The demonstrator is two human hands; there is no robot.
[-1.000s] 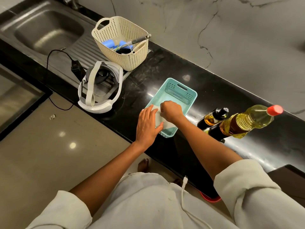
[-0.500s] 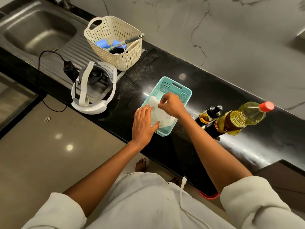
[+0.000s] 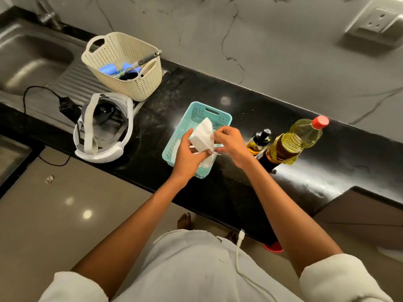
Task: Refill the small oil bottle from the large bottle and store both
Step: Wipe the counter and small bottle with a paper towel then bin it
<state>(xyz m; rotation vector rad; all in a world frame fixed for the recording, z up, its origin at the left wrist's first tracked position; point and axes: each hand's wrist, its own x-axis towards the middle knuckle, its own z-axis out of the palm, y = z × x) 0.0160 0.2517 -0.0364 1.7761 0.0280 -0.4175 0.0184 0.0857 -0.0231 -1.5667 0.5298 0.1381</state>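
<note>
A small dark oil bottle (image 3: pixel 259 139) with a black top stands on the black counter (image 3: pixel 239 186), right of a teal basket (image 3: pixel 218 115). Beside it on the right stands the large bottle (image 3: pixel 296 140) of yellow oil with a red cap. Both bottles are capped and untouched. Over the teal basket, my left hand (image 3: pixel 188 154) and my right hand (image 3: pixel 230 142) both grip a white paper tissue (image 3: pixel 202 136), lifted clear of the basket floor. More white paper lies in the basket under my hands.
A cream perforated basket (image 3: pixel 133 86) with blue items and a grey handle stands at the back left. A white headset (image 3: pixel 102 127) with a black cable lies by the steel sink (image 3: pixel 28 59). A wall socket (image 3: pixel 375 23) sits top right. The counter's front edge runs below my hands.
The tissue has come up out of the teal basket. My left hand, flat on the paper before, now grips the tissue together with my right hand.
</note>
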